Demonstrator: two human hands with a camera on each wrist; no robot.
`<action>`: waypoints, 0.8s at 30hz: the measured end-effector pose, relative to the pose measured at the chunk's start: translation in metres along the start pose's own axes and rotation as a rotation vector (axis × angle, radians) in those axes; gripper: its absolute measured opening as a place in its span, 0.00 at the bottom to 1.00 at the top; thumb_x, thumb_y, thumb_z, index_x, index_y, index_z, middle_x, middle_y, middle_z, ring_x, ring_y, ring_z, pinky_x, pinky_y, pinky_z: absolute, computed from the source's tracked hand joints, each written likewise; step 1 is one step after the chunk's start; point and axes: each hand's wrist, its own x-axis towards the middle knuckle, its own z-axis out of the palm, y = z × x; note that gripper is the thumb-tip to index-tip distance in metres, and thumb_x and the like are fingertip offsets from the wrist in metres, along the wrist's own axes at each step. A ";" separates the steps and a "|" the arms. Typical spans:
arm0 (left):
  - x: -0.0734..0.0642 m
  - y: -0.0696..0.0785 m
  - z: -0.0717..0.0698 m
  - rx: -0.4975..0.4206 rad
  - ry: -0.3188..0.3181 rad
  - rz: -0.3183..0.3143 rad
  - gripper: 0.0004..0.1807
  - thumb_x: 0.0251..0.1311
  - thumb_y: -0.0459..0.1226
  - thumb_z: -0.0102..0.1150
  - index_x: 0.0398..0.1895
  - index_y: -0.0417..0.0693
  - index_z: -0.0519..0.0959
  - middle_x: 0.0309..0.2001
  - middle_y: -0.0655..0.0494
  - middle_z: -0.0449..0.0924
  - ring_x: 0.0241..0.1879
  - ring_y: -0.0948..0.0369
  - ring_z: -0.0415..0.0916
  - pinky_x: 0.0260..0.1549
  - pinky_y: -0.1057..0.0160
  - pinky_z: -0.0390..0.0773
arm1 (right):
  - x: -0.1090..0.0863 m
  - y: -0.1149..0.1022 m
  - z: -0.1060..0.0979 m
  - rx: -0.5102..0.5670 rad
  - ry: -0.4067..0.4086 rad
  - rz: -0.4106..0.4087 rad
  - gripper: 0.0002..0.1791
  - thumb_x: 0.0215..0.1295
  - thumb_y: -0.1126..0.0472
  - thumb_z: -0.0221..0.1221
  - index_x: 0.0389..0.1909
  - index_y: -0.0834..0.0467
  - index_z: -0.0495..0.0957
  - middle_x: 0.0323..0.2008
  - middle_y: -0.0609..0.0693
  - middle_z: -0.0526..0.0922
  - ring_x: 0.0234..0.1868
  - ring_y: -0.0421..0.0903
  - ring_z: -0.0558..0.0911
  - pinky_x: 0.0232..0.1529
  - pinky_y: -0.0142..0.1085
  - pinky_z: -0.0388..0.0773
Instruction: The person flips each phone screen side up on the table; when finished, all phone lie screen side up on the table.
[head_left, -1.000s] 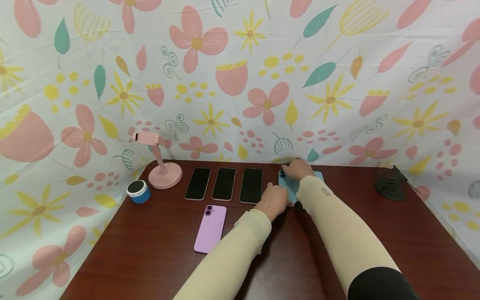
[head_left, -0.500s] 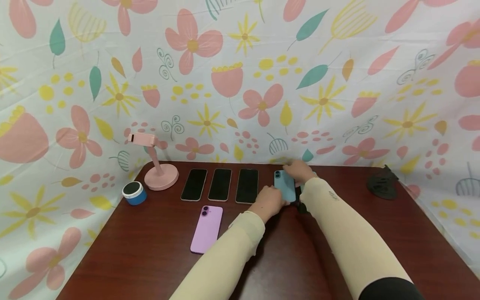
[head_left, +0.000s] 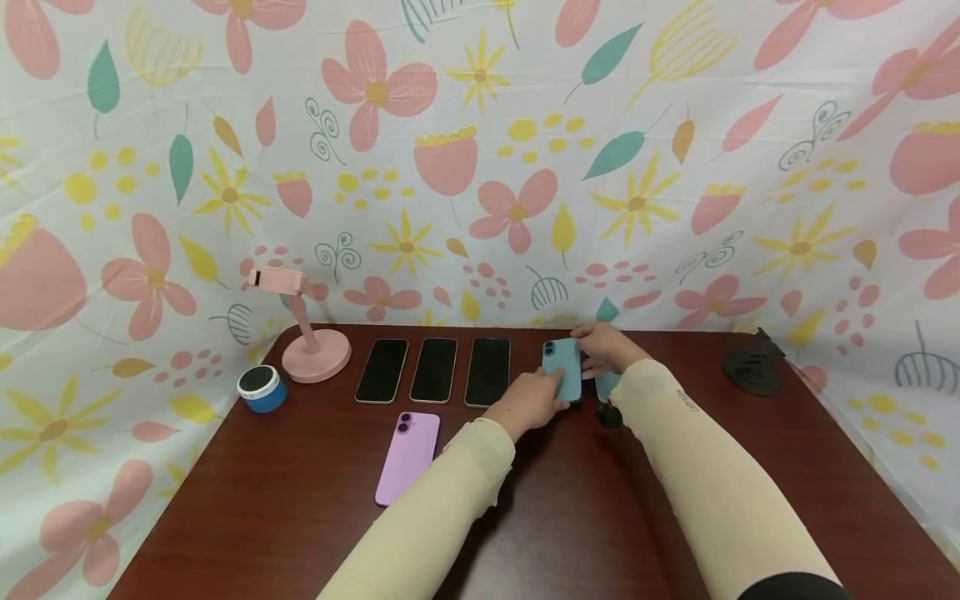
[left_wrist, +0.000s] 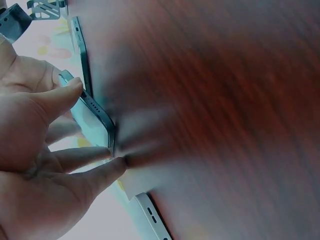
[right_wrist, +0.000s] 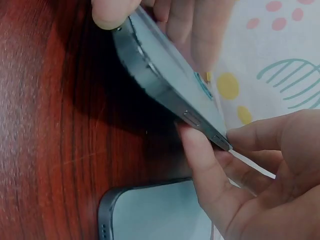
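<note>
In the head view, a light blue phone is tilted with its back and camera lenses towards me. Along its lower part, my left hand grips the edge, the thumb on one side and fingers on the other in the left wrist view. My right hand pinches the phone's side edge near the camera end, as the right wrist view shows. A second light blue phone lies flat on the table, mostly covered by my right hand in the head view. Three phones, the nearest one with its dark screen up, lie in a row to the left.
A purple phone lies back up nearer to me. At the left stand a pink phone stand and a blue and white jar. A dark folded stand lies at the right. A floral cloth hangs behind the table.
The blue phone has tilted up off the table, apart from the second blue one. My left hand has shifted slightly left, my right slightly right, uncovering more of the phone's back.
</note>
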 end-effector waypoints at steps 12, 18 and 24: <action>-0.008 -0.014 -0.003 -0.160 0.023 0.073 0.38 0.82 0.40 0.55 0.88 0.66 0.53 0.86 0.48 0.56 0.81 0.50 0.66 0.74 0.52 0.75 | -0.012 -0.019 0.004 0.097 0.027 -0.006 0.32 0.84 0.63 0.45 0.85 0.62 0.54 0.83 0.73 0.54 0.74 0.71 0.73 0.54 0.45 0.90; -0.011 -0.021 -0.003 -0.206 0.057 0.144 0.40 0.81 0.37 0.56 0.88 0.67 0.51 0.84 0.54 0.62 0.80 0.54 0.67 0.74 0.53 0.75 | -0.017 -0.027 0.006 0.031 0.035 -0.044 0.32 0.83 0.65 0.45 0.84 0.66 0.55 0.79 0.76 0.61 0.69 0.70 0.78 0.55 0.46 0.90; -0.010 -0.024 -0.005 -0.283 0.054 0.146 0.41 0.80 0.37 0.57 0.88 0.67 0.52 0.84 0.58 0.63 0.81 0.56 0.66 0.76 0.54 0.73 | -0.021 -0.035 0.008 -0.015 0.023 -0.069 0.32 0.83 0.64 0.45 0.84 0.67 0.55 0.82 0.73 0.57 0.69 0.70 0.78 0.58 0.49 0.88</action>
